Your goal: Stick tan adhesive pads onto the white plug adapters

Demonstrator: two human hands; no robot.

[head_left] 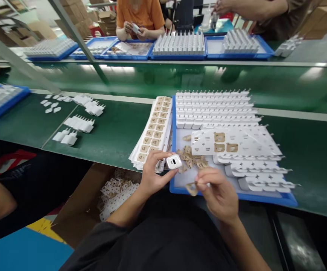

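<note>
My left hand (155, 174) grips a small white charger (174, 162) between thumb and fingers, its face with a dark port slot turned up. In my right hand (218, 192), a pinch of thumb and fingertips holds a thin brown sticker piece (192, 189) over the front edge of a blue tray (234, 196). Rows of white chargers (214, 109) fill much of that tray. A partly used sticker sheet (228, 142) lies across them, beside a heap of loose brown pieces (190, 156). Left of the tray rests a stack of sticker sheets (154, 130).
White chargers (80, 123) stand in groups on the green table (112, 130) at left. Below the table edge, a cardboard box (77, 210) holds discarded sheets. Across the green belt (152, 77), a person in orange (141, 17) handles a white piece behind blue trays (177, 57).
</note>
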